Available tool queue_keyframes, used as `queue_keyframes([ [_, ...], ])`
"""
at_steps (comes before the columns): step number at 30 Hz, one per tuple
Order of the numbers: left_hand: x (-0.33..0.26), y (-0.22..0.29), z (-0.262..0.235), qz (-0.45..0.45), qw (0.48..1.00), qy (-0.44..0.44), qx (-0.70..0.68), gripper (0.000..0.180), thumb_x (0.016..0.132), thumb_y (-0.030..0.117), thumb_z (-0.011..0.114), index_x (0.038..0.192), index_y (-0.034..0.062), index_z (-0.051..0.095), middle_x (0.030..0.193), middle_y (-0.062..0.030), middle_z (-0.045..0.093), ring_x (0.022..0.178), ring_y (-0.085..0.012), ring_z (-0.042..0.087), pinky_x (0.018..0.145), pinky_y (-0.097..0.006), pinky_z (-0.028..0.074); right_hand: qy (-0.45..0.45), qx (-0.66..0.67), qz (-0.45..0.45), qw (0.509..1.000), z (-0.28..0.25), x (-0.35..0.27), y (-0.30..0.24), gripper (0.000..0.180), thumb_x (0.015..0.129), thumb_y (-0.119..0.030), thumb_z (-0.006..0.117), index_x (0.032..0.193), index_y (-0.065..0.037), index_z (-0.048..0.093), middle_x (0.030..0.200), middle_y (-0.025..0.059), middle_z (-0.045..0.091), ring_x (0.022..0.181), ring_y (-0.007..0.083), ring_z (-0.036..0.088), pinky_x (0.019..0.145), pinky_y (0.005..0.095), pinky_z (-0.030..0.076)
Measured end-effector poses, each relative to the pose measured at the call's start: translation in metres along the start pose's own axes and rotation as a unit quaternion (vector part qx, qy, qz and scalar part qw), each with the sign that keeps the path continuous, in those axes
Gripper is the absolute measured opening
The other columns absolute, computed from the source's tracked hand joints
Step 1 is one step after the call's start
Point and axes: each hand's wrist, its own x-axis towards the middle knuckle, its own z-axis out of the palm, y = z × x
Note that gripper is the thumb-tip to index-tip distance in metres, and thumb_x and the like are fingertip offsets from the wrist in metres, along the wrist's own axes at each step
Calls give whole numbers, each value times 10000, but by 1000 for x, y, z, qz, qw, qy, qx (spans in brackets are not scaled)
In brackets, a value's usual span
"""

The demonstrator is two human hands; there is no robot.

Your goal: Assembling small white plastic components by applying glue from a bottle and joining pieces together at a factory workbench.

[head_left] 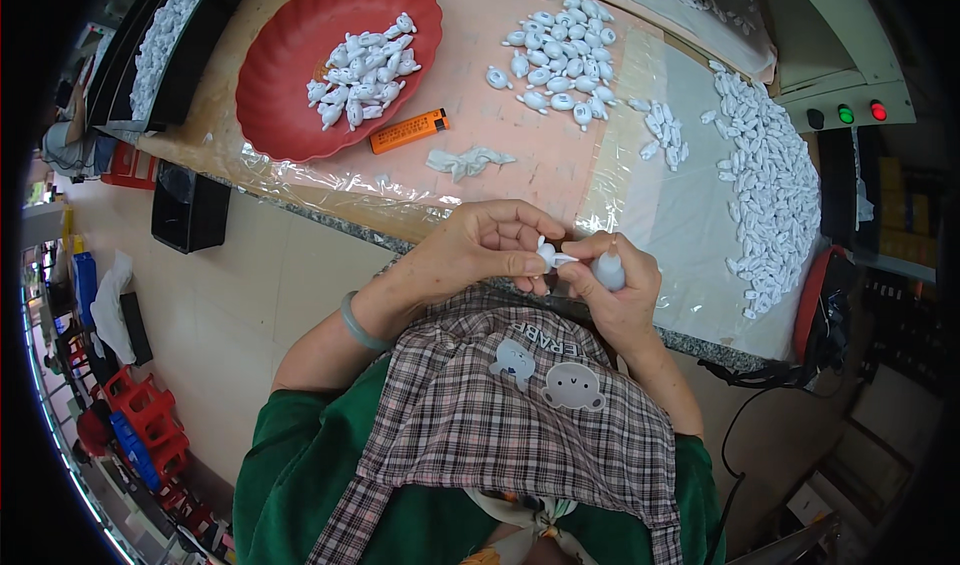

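Note:
At the table's near edge, my left hand (485, 250) pinches a small white animal figurine (546, 252) between thumb and fingers. Facing it, my right hand (630, 295) is closed around a small pale squeeze bottle (607, 271) with a narrow tip. The thumb and finger of that hand also meet at a slim white piece (566, 260), which touches the figurine. Whether the two are joined cannot be made out. Beyond my hands lies a pile of rounded white pieces (565, 55). A smaller group of slim white parts (665, 135) lies to its right.
A red scalloped plate (270, 95) holds several white figurines at the far left. Near it are an orange box cutter-like object (408, 132) and a crumpled tissue (468, 162). A large heap of white parts (770, 185) covers the right side, below a machine with lit buttons (846, 114).

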Motion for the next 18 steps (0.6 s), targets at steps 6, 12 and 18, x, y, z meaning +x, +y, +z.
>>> queue_keyframes([
  [6,-1,2,2,-33,993,13,-110,324,915,103,561,1206,-35,533,918,-133,654,742,-171,667,658,-224,549,47,161,107,980,-8,2,-2,221,884,-134,647,1016,29,575,734,84,613,572,82,532,515,198,434],
  [12,-2,-2,-9,-49,979,-14,-196,299,941,119,522,1199,-30,545,941,-149,661,776,-178,671,692,-241,559,58,162,125,977,-9,1,1,189,885,-116,640,1002,20,581,727,75,609,569,81,526,516,196,430],
  [18,-10,29,-16,22,991,88,-94,325,909,80,544,1216,-30,533,943,-154,652,705,-154,644,657,-237,544,59,146,132,979,-12,2,4,156,889,-107,633,980,13,592,728,68,606,574,74,519,526,193,424],
])
